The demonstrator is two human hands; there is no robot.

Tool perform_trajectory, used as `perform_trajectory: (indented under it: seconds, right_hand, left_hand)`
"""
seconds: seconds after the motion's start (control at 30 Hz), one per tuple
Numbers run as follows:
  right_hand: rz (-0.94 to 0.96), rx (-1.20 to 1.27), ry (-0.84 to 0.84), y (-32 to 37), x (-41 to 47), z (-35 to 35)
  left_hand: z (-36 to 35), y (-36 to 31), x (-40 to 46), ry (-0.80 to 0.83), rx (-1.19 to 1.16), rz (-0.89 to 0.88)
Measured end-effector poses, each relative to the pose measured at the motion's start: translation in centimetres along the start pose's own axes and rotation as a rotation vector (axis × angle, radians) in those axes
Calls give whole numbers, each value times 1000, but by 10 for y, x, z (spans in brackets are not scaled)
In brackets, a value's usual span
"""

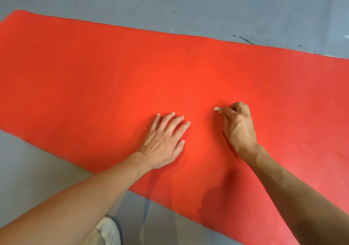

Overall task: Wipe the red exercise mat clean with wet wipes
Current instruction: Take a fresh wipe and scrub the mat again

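Observation:
The red exercise mat [132,71] lies flat on the grey floor, running from the far left to the near right. My left hand [164,141] rests palm down on the mat near its front edge, with the fingers straight and spread. To its right, my right hand [238,125] sits on the mat with the fingers curled. Its thumb and forefinger pinch a small white scrap [216,109] against the mat. No full wet wipe is in view.
Grey floor [188,5] surrounds the mat, with dark scuff marks [245,39] just beyond the far edge at the right. A tiny white speck [145,128] lies on the mat left of my left hand. A white shoe [107,231] shows at the bottom.

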State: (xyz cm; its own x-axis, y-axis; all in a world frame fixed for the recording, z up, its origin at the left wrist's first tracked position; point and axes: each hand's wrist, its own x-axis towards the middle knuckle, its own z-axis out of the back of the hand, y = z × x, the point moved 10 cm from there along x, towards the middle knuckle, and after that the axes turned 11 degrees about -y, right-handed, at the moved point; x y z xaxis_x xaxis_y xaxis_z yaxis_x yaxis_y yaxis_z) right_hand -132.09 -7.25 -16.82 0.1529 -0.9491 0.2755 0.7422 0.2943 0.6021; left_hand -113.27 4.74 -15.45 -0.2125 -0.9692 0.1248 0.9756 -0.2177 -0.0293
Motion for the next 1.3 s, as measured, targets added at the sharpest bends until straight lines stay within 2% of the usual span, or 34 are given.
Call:
perform_trajectory:
  seconds: [0.03, 0.1, 0.23, 0.27, 0.37, 0.5, 0.57, 0.8, 1.1, 1.23, 1.3]
  right_hand:
    - [-27, -15, -56, -5, 1, 6]
    - [29, 42, -26, 10, -17, 7]
    - [410, 107, 150, 43, -63, 12]
    - [457, 93, 141, 38, -62, 15]
    - [365, 33, 51, 11, -34, 27]
    - [43, -48, -117, -31, 5, 41]
    - [-36, -77, -148, -29, 2, 39]
    - [140, 59, 90, 17, -24, 16]
    - [246, 39, 96, 72, 19, 12]
    - [288, 76, 149, 81, -10, -24]
    - [382, 70, 173, 88, -38, -39]
  left_hand:
    - [-1, -5, 11, 2, -10, -1]
    - [-3, -14, 30, 10, -28, 6]
    - [-14, -31, 60, 52, -49, -9]
    - [-18, -36, 64, 69, -47, -25]
    - [-30, -45, 69, 124, -38, -66]
    - [-34, -45, 71, 145, -31, -77]
    - [-32, -43, 70, 131, -37, -84]
    - [-26, -32, 67, 96, -69, -100]
    - [-5, 16, 57, 106, -91, -8]
    - [-14, 36, 50, 181, -96, 17]
    - [-18, 40, 47, 194, -97, 32]
